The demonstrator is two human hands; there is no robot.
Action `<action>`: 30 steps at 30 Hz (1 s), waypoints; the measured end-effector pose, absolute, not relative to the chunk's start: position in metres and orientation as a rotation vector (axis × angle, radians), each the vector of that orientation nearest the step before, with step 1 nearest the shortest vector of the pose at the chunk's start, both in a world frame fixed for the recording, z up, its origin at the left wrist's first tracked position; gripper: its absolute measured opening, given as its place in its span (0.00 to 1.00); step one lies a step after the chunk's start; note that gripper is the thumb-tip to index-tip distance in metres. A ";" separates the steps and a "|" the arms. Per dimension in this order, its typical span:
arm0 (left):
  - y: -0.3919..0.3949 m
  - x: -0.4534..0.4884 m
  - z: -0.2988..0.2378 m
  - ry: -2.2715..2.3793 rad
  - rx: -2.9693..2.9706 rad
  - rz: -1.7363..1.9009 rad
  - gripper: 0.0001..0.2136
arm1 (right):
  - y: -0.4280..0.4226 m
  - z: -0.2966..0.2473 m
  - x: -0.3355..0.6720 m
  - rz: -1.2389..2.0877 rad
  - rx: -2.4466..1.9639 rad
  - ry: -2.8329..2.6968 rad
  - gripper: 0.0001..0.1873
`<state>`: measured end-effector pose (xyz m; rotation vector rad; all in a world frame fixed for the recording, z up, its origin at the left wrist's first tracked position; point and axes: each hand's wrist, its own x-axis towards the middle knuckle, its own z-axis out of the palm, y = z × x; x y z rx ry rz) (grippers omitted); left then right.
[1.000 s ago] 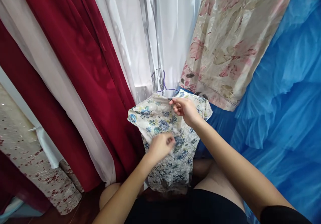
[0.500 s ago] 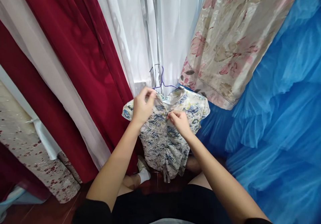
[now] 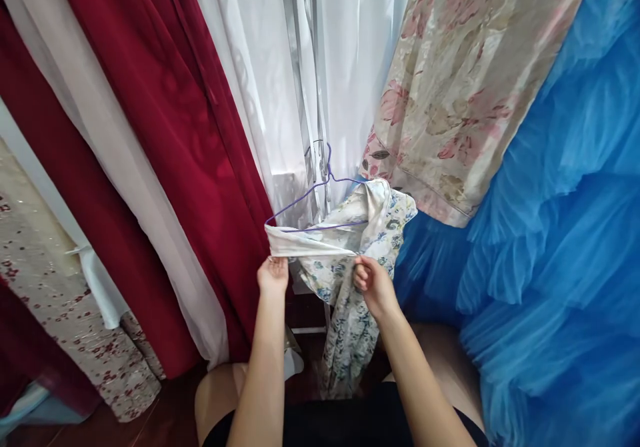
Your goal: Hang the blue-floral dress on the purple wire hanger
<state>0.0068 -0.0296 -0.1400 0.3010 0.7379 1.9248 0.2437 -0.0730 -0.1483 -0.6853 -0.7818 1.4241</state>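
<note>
A white blouse with a blue floral print (image 3: pixel 350 273) hangs from a purple hanger (image 3: pixel 299 201). Its right shoulder stays over the hanger, while the left side is off the shoulder bar and stretched across below it. My left hand (image 3: pixel 273 273) is closed on the fabric near the hanger's left end. Pinched in my right hand (image 3: pixel 371 283) is the fabric near the middle of the blouse. Between the two hands the cloth is pulled taut. The lower part of the garment hangs bunched toward the floor.
Behind the hanger are white drapes (image 3: pixel 250 67) with grey straps. Dark red cloth (image 3: pixel 165 147) hangs on the left. To the right are a beige floral cloth (image 3: pixel 450 100) and a blue tulle gown (image 3: pixel 560 233). My bent legs flank the dark tiled floor.
The blouse's left shoulder has come off the hanger, and its front has been pulled aside and bunched. Both hands have moved lower, with the left closing on the fabric.
</note>
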 end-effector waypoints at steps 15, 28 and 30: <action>-0.126 0.116 -0.151 0.679 1.117 1.648 0.08 | -0.099 -0.228 0.289 0.730 -1.012 -0.399 0.10; -0.139 0.137 -0.158 0.888 1.420 1.471 0.16 | -0.150 -0.149 0.280 1.831 -0.809 -1.148 0.24; -0.146 0.133 -0.170 0.923 1.414 1.318 0.20 | -0.155 -0.146 0.287 1.847 -0.785 -1.117 0.23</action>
